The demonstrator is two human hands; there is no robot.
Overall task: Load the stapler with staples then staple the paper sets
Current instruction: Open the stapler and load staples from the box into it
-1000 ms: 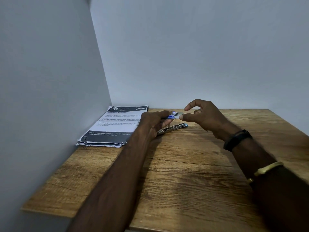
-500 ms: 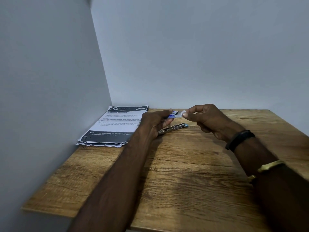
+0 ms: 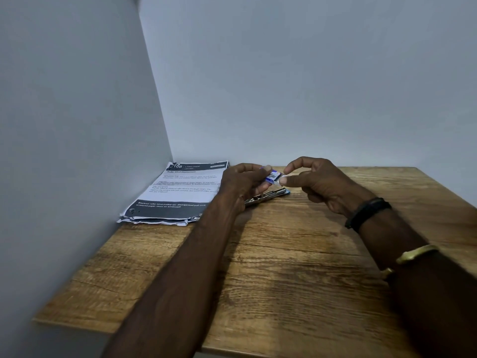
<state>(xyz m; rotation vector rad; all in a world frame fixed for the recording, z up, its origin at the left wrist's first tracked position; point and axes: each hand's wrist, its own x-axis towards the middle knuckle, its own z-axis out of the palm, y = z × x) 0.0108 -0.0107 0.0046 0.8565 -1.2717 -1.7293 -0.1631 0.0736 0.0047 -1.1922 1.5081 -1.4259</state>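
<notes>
My left hand [image 3: 240, 182] holds a small blue and white staple box [image 3: 273, 176] just above the table, near the back wall. My right hand [image 3: 320, 183] meets it from the right, with the thumb and forefinger pinched at the box's right end. Whether any staples are out of the box is too small to tell. The metal stapler [image 3: 269, 196] lies flat on the wooden table [image 3: 284, 267] right under both hands, and its left part is hidden by my left hand. A stack of printed paper sets [image 3: 178, 193] lies to the left of the stapler, in the corner.
Grey walls close off the table at the left and the back. My right wrist carries a black band [image 3: 367, 211] and a gold bangle [image 3: 415, 254]. The table's front edge [image 3: 129, 329] runs across the bottom of the view.
My right hand has closed in from an open reach to pinch the end of the staple box, and both hands have lifted the box slightly. The stapler and papers have not moved.
</notes>
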